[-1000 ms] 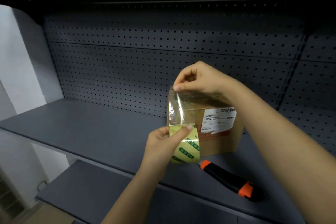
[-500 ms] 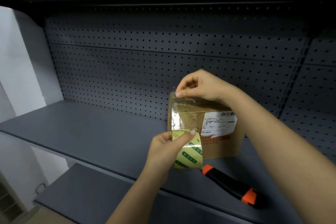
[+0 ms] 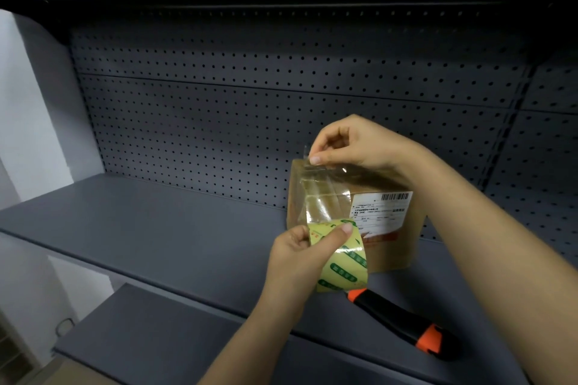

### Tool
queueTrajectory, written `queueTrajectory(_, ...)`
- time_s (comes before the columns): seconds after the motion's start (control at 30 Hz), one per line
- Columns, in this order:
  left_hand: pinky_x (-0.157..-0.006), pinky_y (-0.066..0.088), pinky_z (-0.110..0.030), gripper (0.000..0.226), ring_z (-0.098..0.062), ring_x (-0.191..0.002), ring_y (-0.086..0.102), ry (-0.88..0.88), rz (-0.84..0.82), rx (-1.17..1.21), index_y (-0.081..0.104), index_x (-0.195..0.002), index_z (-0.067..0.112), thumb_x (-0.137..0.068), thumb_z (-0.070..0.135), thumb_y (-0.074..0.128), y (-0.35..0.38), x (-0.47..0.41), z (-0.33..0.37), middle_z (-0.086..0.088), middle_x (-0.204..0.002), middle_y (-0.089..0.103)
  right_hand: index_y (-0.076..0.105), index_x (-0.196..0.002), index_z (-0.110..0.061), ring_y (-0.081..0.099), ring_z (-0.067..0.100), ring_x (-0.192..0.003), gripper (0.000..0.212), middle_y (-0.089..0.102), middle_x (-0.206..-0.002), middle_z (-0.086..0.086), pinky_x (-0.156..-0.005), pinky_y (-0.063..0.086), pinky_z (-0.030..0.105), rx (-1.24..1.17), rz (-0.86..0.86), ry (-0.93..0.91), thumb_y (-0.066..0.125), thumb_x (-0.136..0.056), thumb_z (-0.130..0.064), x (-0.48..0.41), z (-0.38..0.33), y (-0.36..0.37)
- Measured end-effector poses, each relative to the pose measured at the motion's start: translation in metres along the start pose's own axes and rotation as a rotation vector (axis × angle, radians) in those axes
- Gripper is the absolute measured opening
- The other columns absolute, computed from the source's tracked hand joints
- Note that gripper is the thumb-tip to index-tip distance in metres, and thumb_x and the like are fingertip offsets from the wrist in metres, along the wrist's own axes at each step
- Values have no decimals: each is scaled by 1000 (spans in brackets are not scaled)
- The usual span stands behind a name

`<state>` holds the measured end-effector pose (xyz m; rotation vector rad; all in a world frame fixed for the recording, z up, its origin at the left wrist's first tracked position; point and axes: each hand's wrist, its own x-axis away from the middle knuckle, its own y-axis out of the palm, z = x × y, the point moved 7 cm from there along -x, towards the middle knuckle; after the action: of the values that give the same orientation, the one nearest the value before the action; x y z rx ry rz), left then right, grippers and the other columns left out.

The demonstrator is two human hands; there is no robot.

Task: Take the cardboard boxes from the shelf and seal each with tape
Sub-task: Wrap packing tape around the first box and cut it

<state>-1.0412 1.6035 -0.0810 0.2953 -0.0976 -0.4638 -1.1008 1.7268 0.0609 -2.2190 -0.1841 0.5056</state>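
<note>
White shipping label (image 3: pixel 380 212) on the front of a brown cardboard box (image 3: pixel 394 256), with a black barcode (image 3: pixel 394 196) at its top right corner; the lines of small print below are too small to read. A red printed band (image 3: pixel 383 236) along the label's lower edge, unreadable. Yellowish tape roll (image 3: pixel 344 262) with green oval marks holding characters, too blurred to read
</note>
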Motion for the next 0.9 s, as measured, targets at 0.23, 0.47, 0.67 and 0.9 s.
queueTrajectory(0.23,-53,58,-33,34,-29,-74,75,-38,24,38,71,-100,-1,-79,23,81,10,-4,-6,-15,-86,76,75,-92,-18,66,11,-79,13,74,-89,0,-77,54,24,7,-42,44,76,-84,-27,-3,11,4)
queueTrajectory(0.47,-61,60,-37,34,-30,-78,75,-50,49,16,72,-99,0,-78,24,82,2,-10,-10,-15,-87,76,75,-93,-14,61,9,-75,18,72,-90,5,-75,52,24,-31,-30,32,77,-82,-28,-9,23,13)
queueTrajectory(0.67,-68,61,-38,28,-27,-80,75,-4,56,-53,74,-98,4,-79,24,80,-11,-12,-6,-10,-87,77,76,-91,-15,64,7,-80,15,74,-87,-7,-80,53,25,-65,16,14,78,-82,-27,-12,36,20)
queueTrajectory(0.9,-63,58,-33,25,-28,-79,75,13,43,-66,74,-97,4,-82,23,77,-17,-15,-4,-12,-88,77,78,-90,-31,56,-1,-78,15,64,-97,-12,-75,44,19,65,89,-10,78,-78,-38,-11,46,27)
